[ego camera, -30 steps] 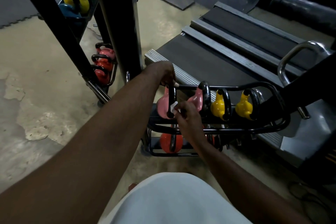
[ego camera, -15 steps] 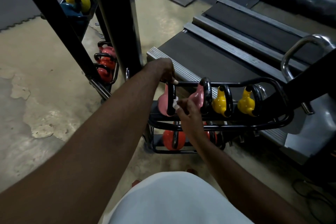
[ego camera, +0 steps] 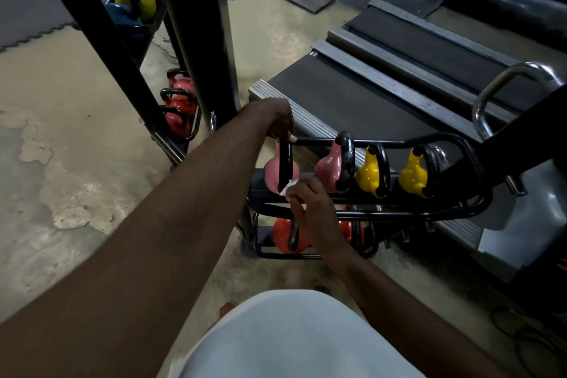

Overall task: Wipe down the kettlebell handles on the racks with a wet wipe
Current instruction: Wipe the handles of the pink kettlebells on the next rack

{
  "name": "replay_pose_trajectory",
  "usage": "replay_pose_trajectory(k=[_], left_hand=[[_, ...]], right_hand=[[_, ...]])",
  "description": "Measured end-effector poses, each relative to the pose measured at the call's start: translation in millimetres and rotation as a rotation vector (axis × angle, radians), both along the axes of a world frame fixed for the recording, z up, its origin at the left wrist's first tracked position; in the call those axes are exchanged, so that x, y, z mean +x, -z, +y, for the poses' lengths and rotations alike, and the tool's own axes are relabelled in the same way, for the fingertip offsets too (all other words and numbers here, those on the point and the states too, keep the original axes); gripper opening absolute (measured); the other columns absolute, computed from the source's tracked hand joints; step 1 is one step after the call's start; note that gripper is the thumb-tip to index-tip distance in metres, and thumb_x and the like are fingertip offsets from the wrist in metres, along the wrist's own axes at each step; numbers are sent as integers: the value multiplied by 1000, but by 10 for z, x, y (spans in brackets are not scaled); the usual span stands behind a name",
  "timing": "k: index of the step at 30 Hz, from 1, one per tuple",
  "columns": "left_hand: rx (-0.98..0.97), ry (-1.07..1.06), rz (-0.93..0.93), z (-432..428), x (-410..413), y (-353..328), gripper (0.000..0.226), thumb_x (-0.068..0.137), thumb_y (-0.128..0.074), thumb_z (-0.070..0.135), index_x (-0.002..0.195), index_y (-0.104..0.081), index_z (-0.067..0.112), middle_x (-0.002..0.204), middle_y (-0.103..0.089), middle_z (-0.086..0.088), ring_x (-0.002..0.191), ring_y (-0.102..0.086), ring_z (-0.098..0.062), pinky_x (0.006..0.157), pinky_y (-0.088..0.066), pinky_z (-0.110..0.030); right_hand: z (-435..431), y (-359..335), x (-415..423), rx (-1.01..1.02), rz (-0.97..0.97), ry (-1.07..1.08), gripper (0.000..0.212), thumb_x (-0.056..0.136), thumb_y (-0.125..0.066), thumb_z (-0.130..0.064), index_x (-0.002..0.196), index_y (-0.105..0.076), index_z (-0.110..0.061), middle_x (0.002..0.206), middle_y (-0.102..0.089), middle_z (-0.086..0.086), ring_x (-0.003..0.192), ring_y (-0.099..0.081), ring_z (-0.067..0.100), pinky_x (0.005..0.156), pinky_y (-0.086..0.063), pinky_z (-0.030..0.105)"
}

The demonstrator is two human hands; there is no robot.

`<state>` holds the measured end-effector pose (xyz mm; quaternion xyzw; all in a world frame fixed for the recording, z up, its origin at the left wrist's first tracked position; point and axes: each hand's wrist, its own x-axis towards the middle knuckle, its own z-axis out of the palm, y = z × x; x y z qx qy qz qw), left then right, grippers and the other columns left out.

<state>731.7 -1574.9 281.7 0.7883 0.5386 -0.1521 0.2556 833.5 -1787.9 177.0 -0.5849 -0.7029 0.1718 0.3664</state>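
Likely, since the right hand (ego camera: 310, 209) pinches the bunched wet wipe (ego camera: 288, 188) low on the handle (ego camera: 284, 163) of the leftmost pink kettlebell (ego camera: 271, 170), whose top the left hand (ego camera: 277, 120) grips, the wipe may slip free or miss that covered top.

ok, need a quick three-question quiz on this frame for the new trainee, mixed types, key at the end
1. Multiple choice: which hand holds the wet wipe? A) left B) right C) neither
2. Count: how many yellow kettlebells sit on the top tier of the rack?
3. True or false: the wipe is against a yellow kettlebell's handle.
Key: 1: B, the right hand pinches it. 2: Two. 3: False. It is on the black handle of the leftmost pink kettlebell, and the left hand grips that handle near its top.
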Motion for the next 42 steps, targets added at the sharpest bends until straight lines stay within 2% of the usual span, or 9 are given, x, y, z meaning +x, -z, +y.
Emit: replay_pose_trajectory(k=[2, 6, 10, 13, 18, 24, 33, 37, 42], left_hand=[[51, -14, -18, -13, 10, 17, 40, 83, -75, 38, 116, -72, 16, 116, -70, -3, 103, -66, -21, 94, -53, -36], [-9, -73, -54, -8, 10, 115, 38, 76, -81, 28, 103, -70, 3, 98, -71, -15, 81, -66, -25, 82, -57, -40], [63, -108, -84, -24, 65, 238, 48, 69, -83, 40, 105, -70, 10, 103, -70, -11, 95, -66, -29, 89, -56, -42], [214, -57, -89, -177, 231, 190, 48, 74, -75, 46, 110, -69, 15, 107, -70, -8, 98, -65, -27, 88, -55, -40], [214, 61, -445, -452, 749, 121, 53, 89, -67, 44, 134, -59, 17, 138, -59, -5, 126, -54, -22, 102, -41, -28], [59, 4, -511, -466, 877, 354, 55, 79, -78, 41, 128, -64, 20, 124, -67, -2, 112, -62, -17, 99, -51, -36], [19, -58, -592, -394, 886, 427, 57, 72, -84, 40, 123, -67, 21, 116, -71, 1, 106, -66, -13, 98, -52, -40], [4, -80, -619, -371, 854, 444, 57, 72, -84, 40, 123, -68, 19, 112, -72, 2, 105, -67, -13, 98, -52, -40], [7, -66, -613, -385, 851, 432, 59, 74, -83, 43, 126, -66, 20, 120, -70, 2, 110, -64, -11, 102, -49, -37]], right_hand=[[29, -102, 71, -58, 138, 19, 13, 94, -63, -9, 103, -63, -19, 109, -58, -9, 100, -58, 2, 81, -53, 19], [-32, -330, 259, -86, 247, 60, 28, 93, -64, -12, 120, -63, -19, 114, -63, -9, 105, -60, 1, 84, -52, 17], [-111, -404, 604, 41, -69, 192, 33, 91, -63, -16, 124, -64, -17, 115, -61, 1, 106, -55, 13, 84, -50, 27], [-26, -465, 864, 72, -133, 267, 31, 90, -61, -19, 121, -67, -16, 111, -61, 3, 103, -54, 17, 84, -48, 31], [221, -501, 1062, 15, -187, 167, 33, 87, -60, -13, 117, -71, -14, 106, -61, 5, 98, -57, 21, 78, -47, 29], [-82, -279, 973, 54, -438, 69, 24, 88, -63, -13, 110, -70, -17, 101, -57, 6, 94, -54, 21, 65, -40, 24], [-126, -177, 894, 24, -403, 93, 25, 96, -56, -26, 119, -64, -21, 113, -58, 1, 103, -55, 14, 74, -46, 20], [-99, -171, 1016, -9, -13, 214, 14, 91, -64, -9, 99, -70, -18, 104, -63, -4, 92, -58, 5, 73, -41, 9], [73, -251, 1165, -269, 600, 273, 27, 86, -62, 5, 86, -65, -22, 83, -70, -11, 84, -66, 4, 73, -50, 20]])
